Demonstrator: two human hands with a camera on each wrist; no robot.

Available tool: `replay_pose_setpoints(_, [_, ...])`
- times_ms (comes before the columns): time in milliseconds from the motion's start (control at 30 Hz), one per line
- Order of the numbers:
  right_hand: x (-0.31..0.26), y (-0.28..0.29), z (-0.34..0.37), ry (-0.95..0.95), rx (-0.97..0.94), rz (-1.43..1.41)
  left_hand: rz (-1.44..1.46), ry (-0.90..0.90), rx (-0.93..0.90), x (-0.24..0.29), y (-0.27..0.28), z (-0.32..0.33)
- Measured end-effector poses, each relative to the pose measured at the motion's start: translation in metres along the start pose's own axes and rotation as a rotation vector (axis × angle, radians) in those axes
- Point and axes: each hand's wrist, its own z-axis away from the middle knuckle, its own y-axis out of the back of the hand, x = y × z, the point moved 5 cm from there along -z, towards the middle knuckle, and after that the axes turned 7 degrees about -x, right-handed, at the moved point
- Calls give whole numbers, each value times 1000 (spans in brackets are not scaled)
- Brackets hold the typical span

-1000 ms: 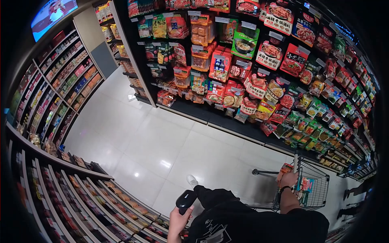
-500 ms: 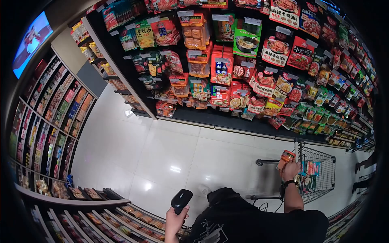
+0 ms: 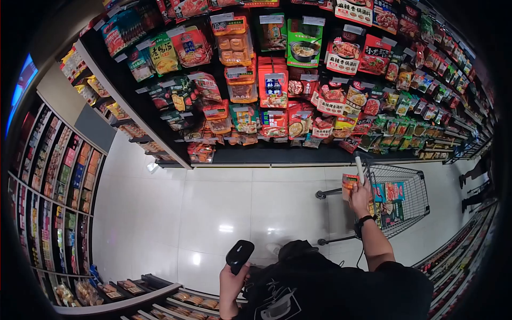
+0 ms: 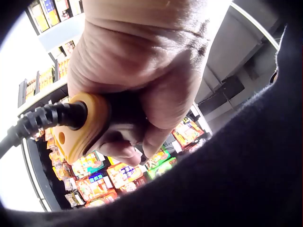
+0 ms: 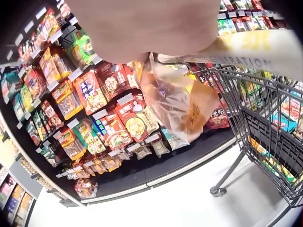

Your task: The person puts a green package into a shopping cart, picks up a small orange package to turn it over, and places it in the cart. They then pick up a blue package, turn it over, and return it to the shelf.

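My left hand (image 3: 233, 282) grips a black handheld scanner-like device (image 3: 239, 255) low in the head view. In the left wrist view, fingers wrap its body, and a ribbed black cable (image 4: 42, 122) leaves its yellow end (image 4: 80, 142). My right hand (image 3: 360, 198) is at the pale handle (image 3: 359, 169) of a wire shopping cart (image 3: 417, 213). It also holds a clear plastic packet with an orange label (image 3: 349, 182), which hangs on the near side of the handle. The right wrist view shows this packet (image 5: 173, 106) blurred below the hand (image 5: 142, 28).
Several coloured packets (image 3: 394, 190) lie in the cart. Ahead, a tall rack (image 3: 229, 156) is hung with seasoning packets. More shelves stand at the left (image 3: 58, 165) and lower right (image 3: 458, 250). Beyond the cart are a person's dark-clothed legs (image 3: 474, 176). Pale tiled floor (image 3: 218, 205) lies between.
The head view has turned, levelling the rack and shifting the shelves. The packet shows more fully beside the cart handle. Both hands keep their holds.
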Motion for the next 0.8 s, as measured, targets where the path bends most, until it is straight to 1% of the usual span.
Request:
replay_pose_setpoints(67, [-30, 2, 9, 141, 86, -52, -8, 6, -33, 3, 17, -3])
replay_pose_setpoints(133, [-45, -14, 11, 151, 34, -429, -69, -1, -52, -3, 39, -7])
replay_pose_setpoints(200, [-87, -14, 28, -79, -163, -929, -77, -18, -82, 7, 57, -1])
replay_pose_setpoints(267, [-125, -22, 33, -45, -186, -1307, -114, -16, -87, 6, 75, 1])
replay_pose_setpoints(367, [-157, -38, 44, -157, -407, -1450, -117, -12, -89, 3, 99, 1])
replay_pose_setpoints(467, [-204, -19, 63, -159, -441, -1557, -103, -7, -84, 0, 115, 2])
replay_pose_setpoints(567, [-231, -11, 73, -166, -460, -1600, -113, -23, -88, -2, 122, 2])
replay_pose_setpoints(633, [-239, -8, 75, -159, -492, -1614, -105, -30, -94, -3, 124, -1])
replay_pose_setpoints(733, [-248, -5, 74, -117, -481, -1620, -83, -21, -106, -1, 121, -3])
replay_pose_setpoints(767, [-248, -3, 74, -145, -464, -1603, -75, -16, -109, 0, 119, -4])
replay_pose_setpoints(800, [-247, -4, 73, -132, -475, -1612, -84, -28, -113, 1, 116, -5])
